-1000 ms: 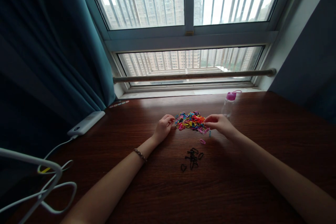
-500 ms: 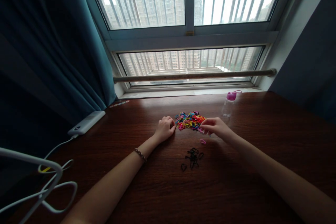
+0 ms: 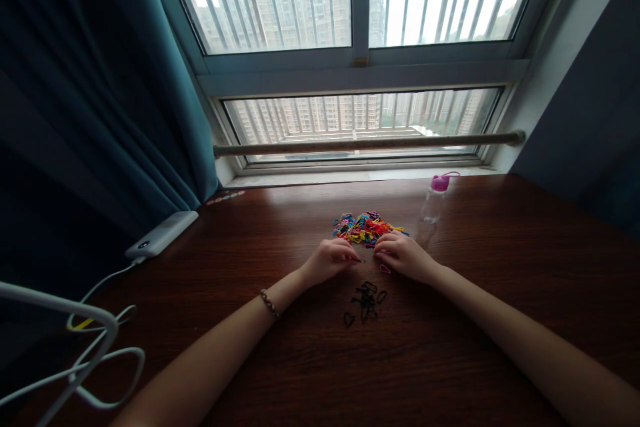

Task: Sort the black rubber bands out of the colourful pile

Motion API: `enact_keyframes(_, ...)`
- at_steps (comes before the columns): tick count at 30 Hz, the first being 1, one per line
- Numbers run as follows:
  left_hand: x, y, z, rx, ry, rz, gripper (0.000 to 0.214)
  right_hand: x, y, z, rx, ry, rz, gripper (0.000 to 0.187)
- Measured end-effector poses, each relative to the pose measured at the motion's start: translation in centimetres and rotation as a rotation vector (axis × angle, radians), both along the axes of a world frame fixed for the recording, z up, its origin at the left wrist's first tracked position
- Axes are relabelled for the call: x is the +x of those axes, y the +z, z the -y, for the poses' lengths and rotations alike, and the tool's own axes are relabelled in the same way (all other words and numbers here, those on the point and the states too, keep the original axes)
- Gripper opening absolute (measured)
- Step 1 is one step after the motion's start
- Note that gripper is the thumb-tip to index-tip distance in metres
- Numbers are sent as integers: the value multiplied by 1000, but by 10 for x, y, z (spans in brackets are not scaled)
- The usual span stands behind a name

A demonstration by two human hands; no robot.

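A heap of colourful small rubber bands (image 3: 363, 228) lies on the dark wooden table. At its near left edge is my left hand (image 3: 333, 260), with thumb and fingers pinched together. Something small and dark shows at those fingertips, too tiny to name. My right hand (image 3: 404, 257) rests against the heap's near right edge, fingers curled in; whatever they hold is hidden. Just below the right fingers lies a single pink rubber band (image 3: 385, 269). Closer to me is a small group of black rubber bands (image 3: 369, 299), with one loose black band (image 3: 349, 319) to its left.
A clear bottle with a pink lid (image 3: 434, 200) stands behind my right hand. To the left, a white power strip (image 3: 163, 235) lies by the blue curtain (image 3: 165, 113), its white cable (image 3: 107, 327) looping at the table's left edge. A window with a rail (image 3: 370, 145) is behind.
My left hand has moved right and nearer to me, from the heap's left side to its front. My right hand has shifted slightly, its fingers now lower and curled against the heap.
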State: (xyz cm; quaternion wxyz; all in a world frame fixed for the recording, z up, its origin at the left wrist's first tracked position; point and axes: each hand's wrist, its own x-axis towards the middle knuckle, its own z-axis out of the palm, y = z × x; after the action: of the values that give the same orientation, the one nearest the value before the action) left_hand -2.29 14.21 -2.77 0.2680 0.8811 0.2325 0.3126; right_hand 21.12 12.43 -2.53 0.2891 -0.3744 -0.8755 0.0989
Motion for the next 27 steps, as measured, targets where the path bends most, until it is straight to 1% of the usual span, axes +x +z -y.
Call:
enact_keyframes(2, 6, 3, 8, -18, -109, -42, 18, -1, -2, 0, 25, 3, 57, 16)
enact_keyframes(4, 10, 5, 14, -16, -203, -76, 18, 0, -4, -1, 47, -24, 101, 18)
enact_keyframes(6, 13, 7, 18, 13, -255, -97, 18, 1, -6, -2, 71, -52, 143, 21)
enact_keyframes(7, 13, 8, 18, 36, -253, -108, 18, 1, -6, -2, 83, -59, 163, 22)
enact_keyframes(9, 11, 9, 16, 81, -191, -124, 20, 1, -6, -2, 111, -61, 197, 23)
enact_keyframes(14, -1, 3, -3, 152, 74, -79, 24, 0, -5, 1, 165, -67, 223, 23)
enact_keyframes(18, -11, -5, -19, 202, 335, -31, 21, 3, -8, -2, 161, -103, 124, 21)
enact_keyframes(20, -14, -8, -24, 240, 428, -73, 20, 4, -10, -3, 142, -140, 57, 18)
enact_keyframes(23, -15, -13, -26, 253, 470, -223, 23, 5, -11, -4, 113, -169, 7, 16)
enact_keyframes(27, -13, -18, -25, 206, 462, -386, 29, 3, -9, -2, 109, -71, 41, 19)
